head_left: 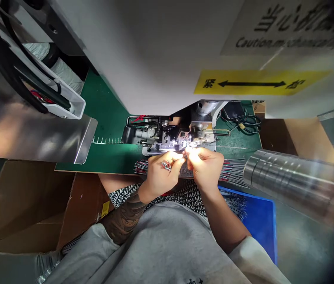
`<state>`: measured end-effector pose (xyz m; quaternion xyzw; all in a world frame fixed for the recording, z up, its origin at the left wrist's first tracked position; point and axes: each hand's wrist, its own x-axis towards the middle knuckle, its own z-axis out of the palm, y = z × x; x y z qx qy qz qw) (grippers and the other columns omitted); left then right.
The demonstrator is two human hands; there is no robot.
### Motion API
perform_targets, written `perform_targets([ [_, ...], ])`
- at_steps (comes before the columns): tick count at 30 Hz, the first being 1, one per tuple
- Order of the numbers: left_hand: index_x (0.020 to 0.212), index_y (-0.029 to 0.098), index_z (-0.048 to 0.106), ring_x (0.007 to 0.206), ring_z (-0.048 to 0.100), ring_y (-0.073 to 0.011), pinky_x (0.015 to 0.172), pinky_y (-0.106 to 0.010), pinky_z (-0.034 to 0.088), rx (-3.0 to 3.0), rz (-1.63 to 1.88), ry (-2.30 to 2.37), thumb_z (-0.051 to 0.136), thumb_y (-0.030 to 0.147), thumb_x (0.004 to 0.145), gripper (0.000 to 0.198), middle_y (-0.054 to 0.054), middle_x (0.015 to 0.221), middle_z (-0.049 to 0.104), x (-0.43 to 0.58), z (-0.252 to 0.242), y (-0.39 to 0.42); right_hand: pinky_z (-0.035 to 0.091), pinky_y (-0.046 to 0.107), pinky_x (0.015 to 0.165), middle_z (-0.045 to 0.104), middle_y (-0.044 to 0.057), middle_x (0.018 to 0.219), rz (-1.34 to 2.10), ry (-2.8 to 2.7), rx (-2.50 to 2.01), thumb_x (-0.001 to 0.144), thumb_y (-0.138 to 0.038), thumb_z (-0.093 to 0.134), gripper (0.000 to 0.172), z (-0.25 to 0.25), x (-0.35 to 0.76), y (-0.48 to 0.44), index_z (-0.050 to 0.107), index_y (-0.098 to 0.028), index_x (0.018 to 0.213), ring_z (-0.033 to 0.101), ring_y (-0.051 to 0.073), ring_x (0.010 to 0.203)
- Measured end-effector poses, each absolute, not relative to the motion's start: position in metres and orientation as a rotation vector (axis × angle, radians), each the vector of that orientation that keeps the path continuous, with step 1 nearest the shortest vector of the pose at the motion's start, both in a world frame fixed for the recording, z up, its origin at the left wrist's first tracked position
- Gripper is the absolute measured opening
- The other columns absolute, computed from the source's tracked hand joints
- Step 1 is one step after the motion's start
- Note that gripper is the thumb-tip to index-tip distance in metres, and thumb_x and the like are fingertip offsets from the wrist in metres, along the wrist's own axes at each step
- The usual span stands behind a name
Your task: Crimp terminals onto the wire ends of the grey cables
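My left hand (162, 171) is closed, thumb and forefinger pinched together at the front of a crimping machine (181, 134). Short wire ends (166, 165) stick out from between its curled fingers. Beside it, almost touching, my right hand (206, 167) is closed in a pinch just under the lit die area. What lies between the right fingertips is too small and bright to make out. A strip of metal terminals (108, 140) runs into the machine from the left. Beneath both hands, a bundle of grey and red wires (233, 171) lies across my lap.
The white machine housing (161, 55) hangs close above my hands. A metal cylinder (291, 181) juts in from the right, a steel plate (37, 134) from the left. Around me are a green tabletop (108, 159), a blue bin (269, 221) and an open cardboard box (22, 209).
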<state>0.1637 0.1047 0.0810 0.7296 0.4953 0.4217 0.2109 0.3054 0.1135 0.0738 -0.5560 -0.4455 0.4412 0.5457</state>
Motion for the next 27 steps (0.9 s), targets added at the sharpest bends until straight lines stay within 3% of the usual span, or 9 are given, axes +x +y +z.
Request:
perform_targets([
  [8, 0.081, 0.017, 0.067, 0.056, 0.063, -0.0090, 0.063, -0.028, 0.049, 1.988, 1.204, 1.351, 0.069, 0.017, 0.097, 0.016, 0.002, 0.071, 0.073, 0.1651, 0.0826, 0.1056, 0.039, 0.026, 0.046, 0.051, -0.004, 0.046, 1.079, -1.041, -1.291, 0.092, -0.034, 0.076, 0.044, 0.0726, 0.3061, 0.1142, 0.060, -0.020, 0.053, 0.045, 0.009, 0.043],
  [27, 0.082, 0.017, 0.068, 0.056, 0.060, -0.0095, 0.063, -0.028, 0.050, 1.872, 1.208, 1.377, 0.072, 0.017, 0.093, 0.012, 0.004, 0.062, 0.065, 0.1672, 0.0757, 0.1016, 0.041, 0.024, 0.048, 0.052, -0.004, 0.046, 1.086, -0.989, -1.269, 0.091, -0.028, 0.076, 0.042, 0.0719, 0.3050, 0.1152, 0.062, -0.019, 0.052, 0.046, 0.009, 0.043],
])
